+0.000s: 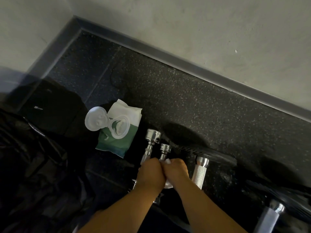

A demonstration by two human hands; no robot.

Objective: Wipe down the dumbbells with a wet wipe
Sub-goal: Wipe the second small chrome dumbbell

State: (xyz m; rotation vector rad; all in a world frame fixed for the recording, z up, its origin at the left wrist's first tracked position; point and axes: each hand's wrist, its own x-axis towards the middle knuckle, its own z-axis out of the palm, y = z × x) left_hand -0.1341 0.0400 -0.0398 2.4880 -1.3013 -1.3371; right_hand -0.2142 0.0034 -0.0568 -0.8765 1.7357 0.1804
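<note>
Two small chrome dumbbells lie side by side on the dark rubber floor: the larger one (152, 137) to the left, the smaller one (165, 149) just right of it. My left hand (150, 174) grips the shaft area of a dumbbell; which one I cannot tell. My right hand (175, 170) sits against it and holds a white wet wipe (168, 161) around the smaller dumbbell's handle. More of the wipe shows below the hands. A third dumbbell with a knurled handle (200, 172) lies to the right.
A green and white wet wipe pack (122, 132) with its round lid (95, 119) flipped open lies left of the dumbbells. A black bag (43, 115) fills the left side. A grey baseboard (185, 64) and wall run behind. Another chrome dumbbell end (276, 209) shows at lower right.
</note>
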